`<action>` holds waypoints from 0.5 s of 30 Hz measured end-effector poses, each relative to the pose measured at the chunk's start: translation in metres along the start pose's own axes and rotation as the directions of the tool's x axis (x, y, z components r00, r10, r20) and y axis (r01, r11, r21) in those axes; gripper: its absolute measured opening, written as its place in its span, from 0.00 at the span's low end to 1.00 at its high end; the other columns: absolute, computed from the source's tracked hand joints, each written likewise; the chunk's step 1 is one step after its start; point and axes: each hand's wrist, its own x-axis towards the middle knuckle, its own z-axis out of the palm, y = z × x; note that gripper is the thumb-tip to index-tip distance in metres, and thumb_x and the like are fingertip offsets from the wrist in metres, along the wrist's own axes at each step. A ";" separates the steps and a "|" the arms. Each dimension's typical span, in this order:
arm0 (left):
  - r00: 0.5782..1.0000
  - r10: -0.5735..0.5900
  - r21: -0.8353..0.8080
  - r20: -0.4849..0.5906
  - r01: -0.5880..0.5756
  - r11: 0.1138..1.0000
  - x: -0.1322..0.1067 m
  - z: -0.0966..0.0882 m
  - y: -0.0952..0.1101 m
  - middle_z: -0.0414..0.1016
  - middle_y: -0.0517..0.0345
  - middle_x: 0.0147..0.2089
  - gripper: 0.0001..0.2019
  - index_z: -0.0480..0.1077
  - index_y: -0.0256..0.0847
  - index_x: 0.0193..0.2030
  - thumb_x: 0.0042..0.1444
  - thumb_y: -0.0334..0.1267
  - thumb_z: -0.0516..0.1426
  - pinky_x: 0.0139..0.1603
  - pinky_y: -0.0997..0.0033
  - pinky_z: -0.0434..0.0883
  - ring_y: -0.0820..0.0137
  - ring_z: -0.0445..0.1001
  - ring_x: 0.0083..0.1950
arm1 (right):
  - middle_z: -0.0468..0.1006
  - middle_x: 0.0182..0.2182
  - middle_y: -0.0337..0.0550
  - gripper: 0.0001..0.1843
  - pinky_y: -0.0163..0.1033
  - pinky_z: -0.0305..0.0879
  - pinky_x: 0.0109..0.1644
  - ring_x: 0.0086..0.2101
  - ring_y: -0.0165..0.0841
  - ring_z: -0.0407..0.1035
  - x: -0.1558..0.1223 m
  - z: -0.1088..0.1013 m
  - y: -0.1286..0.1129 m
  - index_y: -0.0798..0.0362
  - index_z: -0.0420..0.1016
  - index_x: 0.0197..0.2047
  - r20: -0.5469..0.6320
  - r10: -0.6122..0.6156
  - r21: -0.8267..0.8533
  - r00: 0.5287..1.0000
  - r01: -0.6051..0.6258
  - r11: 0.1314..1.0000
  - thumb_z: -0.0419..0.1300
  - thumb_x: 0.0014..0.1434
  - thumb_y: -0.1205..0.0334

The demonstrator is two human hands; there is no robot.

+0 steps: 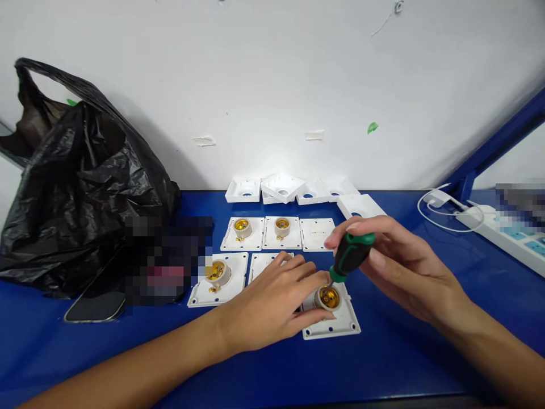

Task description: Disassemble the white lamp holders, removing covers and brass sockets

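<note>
My right hand point(395, 261) is closed around the green and black handle of a short screwdriver point(352, 254). Its shaft points down into the brass interior of a lamp socket point(330, 297), where the tip is hidden. This round socket sits on a square white base plate point(336, 328) lying on the table. My left hand point(276, 301) grips the socket between thumb and index finger, its other fingers reaching over a neighbouring white plate point(260, 262). Left of that lies another plate with a socket point(218, 274) and a brass terminal beside it.
Behind are two plates with sockets point(243, 228) point(281, 226) and a bare plate point(318, 241). Several white square covers point(283, 186) lie along the wall. A black plastic bag point(85, 170) and a phone point(96, 307) occupy the left; a power strip point(511, 233) with a white cable lies right.
</note>
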 end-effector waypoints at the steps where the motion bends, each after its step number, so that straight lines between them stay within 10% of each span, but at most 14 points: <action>1: 1.000 0.001 0.001 -0.003 -0.001 1.000 0.000 0.000 0.000 0.77 0.53 0.48 0.16 0.71 0.44 0.55 0.71 0.52 0.57 0.59 0.53 0.67 0.57 0.74 0.52 | 0.76 0.52 0.44 0.16 0.42 0.75 0.53 0.51 0.37 0.70 0.000 0.000 0.000 0.37 0.78 0.59 -0.020 -0.008 -0.011 1.000 0.008 1.000 0.61 0.71 0.60; 15: 1.000 -0.006 -0.025 0.014 0.006 1.000 0.001 -0.001 0.000 0.78 0.52 0.51 0.17 0.69 0.45 0.59 0.71 0.52 0.57 0.62 0.50 0.67 0.55 0.75 0.57 | 0.75 0.53 0.43 0.17 0.38 0.74 0.55 0.54 0.34 0.70 0.002 -0.003 -0.004 0.36 0.79 0.60 0.104 0.003 0.110 0.995 -0.014 0.994 0.61 0.71 0.61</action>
